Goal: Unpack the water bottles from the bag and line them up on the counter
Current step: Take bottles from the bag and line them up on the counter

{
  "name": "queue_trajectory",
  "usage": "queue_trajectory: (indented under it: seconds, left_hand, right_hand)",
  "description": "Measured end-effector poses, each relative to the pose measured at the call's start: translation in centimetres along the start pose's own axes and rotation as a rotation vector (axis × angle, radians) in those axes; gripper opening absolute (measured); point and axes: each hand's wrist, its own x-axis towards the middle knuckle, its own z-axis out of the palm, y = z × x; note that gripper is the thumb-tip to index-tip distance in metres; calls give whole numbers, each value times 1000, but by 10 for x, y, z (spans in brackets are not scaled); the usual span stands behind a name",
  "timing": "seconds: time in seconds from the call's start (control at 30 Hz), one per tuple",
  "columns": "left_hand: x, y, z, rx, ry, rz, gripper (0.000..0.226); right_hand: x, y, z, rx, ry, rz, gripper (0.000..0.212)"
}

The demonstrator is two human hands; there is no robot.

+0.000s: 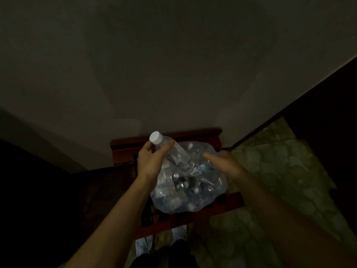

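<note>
A clear plastic bag (202,198) full of several water bottles rests on a dark red wooden rack (229,202). My left hand (150,161) grips the neck of a clear water bottle (177,153) with a white cap, tilted up and to the left, its lower end still over the bag's mouth. My right hand (224,163) rests on the bag's upper right edge, fingers pointing left; whether it grips the plastic is unclear.
A pale wall (173,64) rises right behind the rack. Green patterned floor (280,171) spreads to the right. Dark furniture (29,180) fills the lower left and a dark surface (328,103) the far right. My feet (160,240) show below the rack.
</note>
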Motion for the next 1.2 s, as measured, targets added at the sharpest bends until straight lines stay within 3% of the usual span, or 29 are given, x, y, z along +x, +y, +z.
queue_trajectory:
  seconds: [0.13, 0.2, 0.33, 0.47, 0.63, 0.77, 1.07, 1.2]
  left_hand:
    - [-9, 36, 6, -184, -11, 22, 42]
    - [-15, 56, 12, -261, -19, 54, 44]
    - [-32, 90, 17, -281, -46, 144, 43]
    - [-54, 113, 8, -267, 3, 210, 41]
    - [-86, 128, -12, -200, 74, 299, 44]
    - [-110, 137, -34, -149, 107, 302, 63]
    - [-159, 196, -94, 8, 159, 456, 53]
    - [-181, 228, -139, 64, 121, 539, 56]
  right_hand:
    - [-39, -51, -22, 169, 110, -44, 27]
    - [-56, -69, -25, 308, 106, -9, 32]
    - [-82, -78, -18, 674, -134, -50, 45]
    - [-102, -78, -4, 864, -397, -217, 66]
    - [-117, -75, 9, 890, -626, -348, 64]
    - [-138, -90, 24, 861, -744, -446, 56]
    - [-200, -153, 78, 695, -812, -664, 60]
    - [-238, -183, 114, 598, -661, -795, 58]
